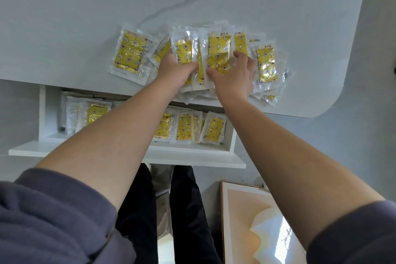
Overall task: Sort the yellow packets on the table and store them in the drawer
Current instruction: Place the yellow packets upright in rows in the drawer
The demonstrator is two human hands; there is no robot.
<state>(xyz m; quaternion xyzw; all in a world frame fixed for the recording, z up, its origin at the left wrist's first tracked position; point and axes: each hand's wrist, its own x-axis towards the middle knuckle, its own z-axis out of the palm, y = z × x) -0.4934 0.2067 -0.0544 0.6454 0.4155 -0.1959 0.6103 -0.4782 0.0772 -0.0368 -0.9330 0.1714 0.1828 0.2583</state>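
Yellow plastic packets [130, 53] at upper centre are clamped by fingers of left hand [174, 70] and right hand [233, 79]; the open white drawer [192, 162] below is partly obscured by forearms [128, 118].

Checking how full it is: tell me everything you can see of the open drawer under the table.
The drawer is white and board-like, with a flat front panel and plain side walls, pulled open below the table edge. Yellow packets in clear wrappers stand leaning in it, one group left, one right. The left forearm crosses over it, hiding its middle.
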